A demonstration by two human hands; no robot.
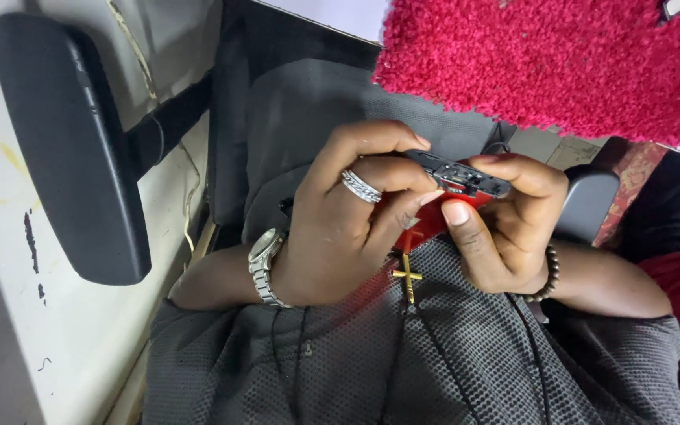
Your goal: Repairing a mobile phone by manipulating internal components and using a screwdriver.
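My left hand (340,228) and right hand (501,224) are both closed around one small device (454,179), held up close against my chest over the grey mesh shirt (434,354). The device is a dark, flat, oblong piece with metal parts showing on its upper face, and it sits on or against something red (434,216); I can't tell whether the two are joined. I'd judge it light and stiff, with fine exposed parts that could be fragile, so the plain edges are the safest place to grip it. The left fingers (379,169) curl over its near end, thumb below, a silver ring (360,186) on one finger and a metal watch (263,264) at the wrist. The right thumb (460,224) presses from under, fingers wrapped over the far end. A small gold cross (408,277) hangs just below.
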